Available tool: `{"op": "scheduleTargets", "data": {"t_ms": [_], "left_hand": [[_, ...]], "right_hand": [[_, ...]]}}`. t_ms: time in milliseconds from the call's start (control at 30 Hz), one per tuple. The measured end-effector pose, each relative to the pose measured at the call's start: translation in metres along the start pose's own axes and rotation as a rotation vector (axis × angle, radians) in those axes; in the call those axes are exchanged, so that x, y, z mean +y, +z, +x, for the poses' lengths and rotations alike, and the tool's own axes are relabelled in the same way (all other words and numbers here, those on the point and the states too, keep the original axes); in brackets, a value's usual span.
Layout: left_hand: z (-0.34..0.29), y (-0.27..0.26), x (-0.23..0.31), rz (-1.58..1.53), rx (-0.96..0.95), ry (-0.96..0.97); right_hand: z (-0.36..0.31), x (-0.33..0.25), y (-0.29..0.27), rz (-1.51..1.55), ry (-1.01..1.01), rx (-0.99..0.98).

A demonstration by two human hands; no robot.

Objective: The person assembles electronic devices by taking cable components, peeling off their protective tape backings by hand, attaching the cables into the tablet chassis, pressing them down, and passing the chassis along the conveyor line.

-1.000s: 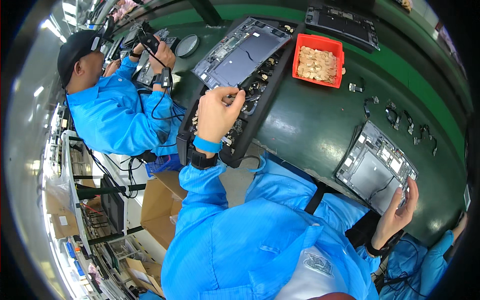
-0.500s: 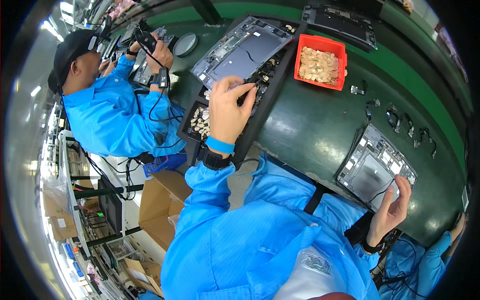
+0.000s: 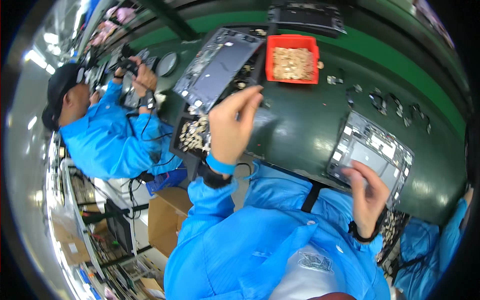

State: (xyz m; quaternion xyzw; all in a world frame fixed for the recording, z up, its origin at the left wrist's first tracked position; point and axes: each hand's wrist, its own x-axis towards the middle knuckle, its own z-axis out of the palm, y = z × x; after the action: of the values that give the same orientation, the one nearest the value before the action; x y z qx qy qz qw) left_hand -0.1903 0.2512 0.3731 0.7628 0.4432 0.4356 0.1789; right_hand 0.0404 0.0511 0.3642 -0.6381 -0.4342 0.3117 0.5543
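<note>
My left hand (image 3: 231,125), with a blue band at the wrist, is raised over the table beside a black tray (image 3: 257,75). Its thumb and forefinger are pinched together. A small dark piece (image 3: 266,103) shows by the fingertips, too blurred to name. Over an opened tablet-like device (image 3: 367,150) with bare circuit boards is my right hand (image 3: 369,197). Its thumb and forefinger meet near the device's left edge; whatever is between them cannot be made out. A second opened device (image 3: 220,65) lies tilted across the black tray.
A red bin (image 3: 292,60) of pale flat pieces stands at the far side. Several small cable parts (image 3: 378,101) lie right of it. Pale pieces (image 3: 194,135) fill a tray compartment at left. Another device (image 3: 306,19) rests at the back. A co-worker (image 3: 112,120) sits at left.
My left hand has moved off the black tray to the right, still pinched. My right hand has shifted left over the device, its fingers drawing together. The whole view has turned slightly.
</note>
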Motion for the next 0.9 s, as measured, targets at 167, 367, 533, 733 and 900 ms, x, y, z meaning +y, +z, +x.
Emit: {"op": "scheduleTargets", "data": {"t_ms": [167, 367, 533, 733, 900], "left_hand": [[-0.037, 0.052, 0.06, -0.194, -0.259, 0.191], [-0.054, 0.081, 0.069, -0.305, -0.318, 0.228], [-0.053, 0.083, 0.06, -0.345, -0.345, 0.108], [-0.019, 0.08, 0.018, -0.111, -0.33, -0.152], [-0.026, 0.064, 0.067, -0.489, -0.282, -0.132]], "right_hand": [[0.033, 0.001, 0.045, 0.09, -0.02, -0.009], [0.039, 0.023, 0.035, 0.046, -0.031, 0.116], [0.045, 0.026, 0.026, 0.3, 0.086, 0.239], [0.054, 0.03, 0.011, 0.288, 0.009, 0.211], [0.042, 0.023, 0.017, 0.281, 0.018, 0.095]]}}
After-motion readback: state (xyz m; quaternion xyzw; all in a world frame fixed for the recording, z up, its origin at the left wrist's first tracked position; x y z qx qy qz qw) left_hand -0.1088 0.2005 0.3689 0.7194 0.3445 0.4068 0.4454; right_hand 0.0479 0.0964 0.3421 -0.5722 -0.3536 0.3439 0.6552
